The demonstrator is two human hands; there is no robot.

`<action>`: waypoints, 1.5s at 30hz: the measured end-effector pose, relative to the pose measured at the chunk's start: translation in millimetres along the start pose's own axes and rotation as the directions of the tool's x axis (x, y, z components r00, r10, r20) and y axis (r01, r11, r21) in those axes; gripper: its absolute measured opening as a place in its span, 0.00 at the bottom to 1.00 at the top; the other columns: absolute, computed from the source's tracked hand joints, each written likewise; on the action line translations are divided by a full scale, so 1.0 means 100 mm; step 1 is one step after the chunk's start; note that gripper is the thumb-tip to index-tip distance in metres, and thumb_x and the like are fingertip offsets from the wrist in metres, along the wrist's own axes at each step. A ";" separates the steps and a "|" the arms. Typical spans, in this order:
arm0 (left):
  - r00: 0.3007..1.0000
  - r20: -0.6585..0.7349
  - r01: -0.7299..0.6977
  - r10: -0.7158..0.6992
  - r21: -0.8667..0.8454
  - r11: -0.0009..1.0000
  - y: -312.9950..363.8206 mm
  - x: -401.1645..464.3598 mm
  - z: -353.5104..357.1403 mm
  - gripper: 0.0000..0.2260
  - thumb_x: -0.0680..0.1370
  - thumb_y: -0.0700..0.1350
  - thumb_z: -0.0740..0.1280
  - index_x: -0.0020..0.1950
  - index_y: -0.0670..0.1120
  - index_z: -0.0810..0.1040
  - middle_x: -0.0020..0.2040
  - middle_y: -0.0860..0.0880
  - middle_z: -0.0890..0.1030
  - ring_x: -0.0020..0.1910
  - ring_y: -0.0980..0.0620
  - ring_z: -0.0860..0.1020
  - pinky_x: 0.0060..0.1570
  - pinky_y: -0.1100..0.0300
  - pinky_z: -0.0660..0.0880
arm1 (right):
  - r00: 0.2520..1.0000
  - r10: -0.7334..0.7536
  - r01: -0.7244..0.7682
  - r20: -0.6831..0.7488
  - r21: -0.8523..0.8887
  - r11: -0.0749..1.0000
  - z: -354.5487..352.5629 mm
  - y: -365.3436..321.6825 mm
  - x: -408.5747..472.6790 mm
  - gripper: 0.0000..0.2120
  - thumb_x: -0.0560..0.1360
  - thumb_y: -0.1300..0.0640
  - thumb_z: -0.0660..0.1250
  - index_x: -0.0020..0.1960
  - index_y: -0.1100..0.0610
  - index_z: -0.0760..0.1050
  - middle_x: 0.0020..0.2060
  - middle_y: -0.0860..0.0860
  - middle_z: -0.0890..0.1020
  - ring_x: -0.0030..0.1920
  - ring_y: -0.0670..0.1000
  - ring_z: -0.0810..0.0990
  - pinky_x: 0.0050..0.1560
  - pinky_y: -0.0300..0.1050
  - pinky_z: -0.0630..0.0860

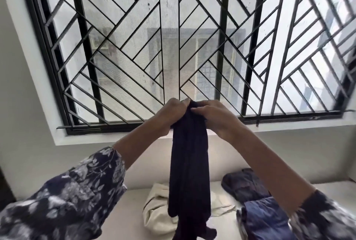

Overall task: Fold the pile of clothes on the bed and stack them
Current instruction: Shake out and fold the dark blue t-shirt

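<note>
Left hand and right hand both pinch the dark garment by its top, held high so it hangs straight above the bed, likely for folding.

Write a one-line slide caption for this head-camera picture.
Both hands, left and right, hold a dark garment up above the bed.

Dark garment: lower end ran off the bottom edge; top bunched, hidden inside left hand and right hand. Cream cloth: middle hidden behind garment. Blue clothing: cut by bottom edge, partly covered by right sleeve. Outside buildings: blurred through mesh.
</note>
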State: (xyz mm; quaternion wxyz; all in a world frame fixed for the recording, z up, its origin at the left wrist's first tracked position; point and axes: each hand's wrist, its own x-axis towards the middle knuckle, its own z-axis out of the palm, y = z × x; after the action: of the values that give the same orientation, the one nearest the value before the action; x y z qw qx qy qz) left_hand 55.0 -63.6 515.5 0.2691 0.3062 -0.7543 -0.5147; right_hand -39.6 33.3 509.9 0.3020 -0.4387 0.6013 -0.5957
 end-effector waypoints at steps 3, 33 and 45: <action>0.990 0.074 0.128 -0.121 -0.100 0.987 -0.02 0.00 0.01 0.23 0.77 0.63 0.62 0.56 0.44 0.79 0.49 0.46 0.83 0.47 0.49 0.82 0.44 0.56 0.80 | 0.994 -0.051 0.066 0.097 -0.154 0.986 0.01 -0.04 -0.05 0.10 0.76 0.69 0.63 0.56 0.63 0.78 0.47 0.58 0.84 0.47 0.53 0.84 0.51 0.45 0.81; 0.919 -0.358 -0.206 0.164 -0.082 0.975 0.41 0.06 0.35 0.28 0.77 0.34 0.58 0.72 0.57 0.58 0.55 0.43 0.76 0.39 0.52 0.73 0.30 0.61 0.72 | 0.852 -0.521 0.296 0.057 -0.872 0.390 -0.75 0.95 -0.88 0.24 0.74 0.69 0.63 0.60 0.47 0.59 0.46 0.49 0.74 0.36 0.53 0.78 0.34 0.46 0.71; 0.975 -0.214 -0.138 0.056 -0.388 0.911 0.61 -0.16 0.61 0.15 0.79 0.33 0.50 0.43 0.43 0.75 0.52 0.39 0.74 0.46 0.43 0.80 0.31 0.59 0.80 | 0.944 -0.272 -0.054 -0.185 -0.904 0.425 -0.33 1.03 -0.82 0.35 0.71 0.27 0.53 0.48 0.58 0.78 0.53 0.52 0.75 0.51 0.57 0.78 0.54 0.52 0.75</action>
State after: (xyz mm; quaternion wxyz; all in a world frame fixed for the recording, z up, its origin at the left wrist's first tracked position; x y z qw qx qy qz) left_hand 10.3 2.9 551.2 0.4251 0.2561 -0.6167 -0.6110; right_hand -50.7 111.7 399.1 -0.1142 -0.4729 0.8336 -0.2615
